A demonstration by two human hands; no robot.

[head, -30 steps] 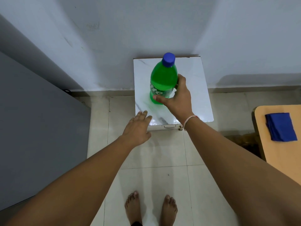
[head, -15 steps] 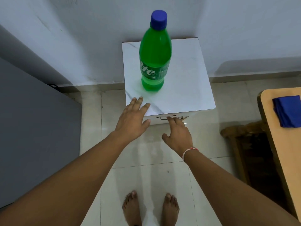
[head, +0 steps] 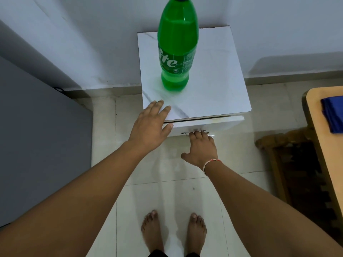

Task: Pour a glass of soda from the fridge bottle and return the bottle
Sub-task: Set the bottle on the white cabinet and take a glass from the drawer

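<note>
Upright, the green plastic soda bottle [head: 177,51] is stood near the far edge of the white marble-patterned fridge [head: 213,75]. Its metal door handle [head: 194,133] is gripped by the right hand [head: 201,148], fingers curled; the left hand [head: 151,127] is laid flat, fingers spread, at the near-left corner.

green bottle [head: 177,43], white label letters "ite"

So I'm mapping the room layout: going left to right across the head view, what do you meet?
Grey fridge side → left hand → green soda bottle → right hand → carved wooden chair → blue cloth on the wooden table.
</note>
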